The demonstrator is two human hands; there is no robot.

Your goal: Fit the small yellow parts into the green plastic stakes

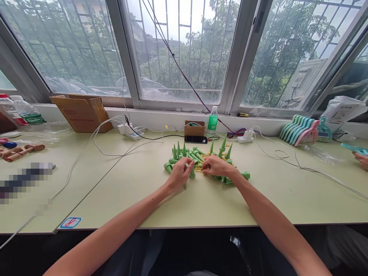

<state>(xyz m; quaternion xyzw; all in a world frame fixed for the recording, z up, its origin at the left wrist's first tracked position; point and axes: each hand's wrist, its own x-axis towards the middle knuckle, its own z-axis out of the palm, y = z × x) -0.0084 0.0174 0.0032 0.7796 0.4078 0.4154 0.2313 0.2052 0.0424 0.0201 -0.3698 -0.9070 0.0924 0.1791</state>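
A heap of green plastic spikes (pixel 198 154), cone-shaped with wide collars, lies on the table before me, some upright and others on their sides. Small yellow plastic pieces (pixel 198 168) are scattered among them. At the heap's near left edge, my left hand (pixel 180 172) has its fingers closed on a green plastic spike, mostly hidden by the hand. My right hand (pixel 217 165) is over the right part of the heap, thumb and fingers pinched close to the yellow pieces. Whatever sits in that pinch is too small to make out.
Behind the heap are a phone (pixel 196 139), a small cardboard box (pixel 194 129) and a green-labelled bottle (pixel 213 119). White cables (pixel 283 156) cross the table on both sides. Plastic hangers (pixel 299 130) stand at right, near another person's hand (pixel 361 160). Wooden pieces (pixel 21 151) lie at left.
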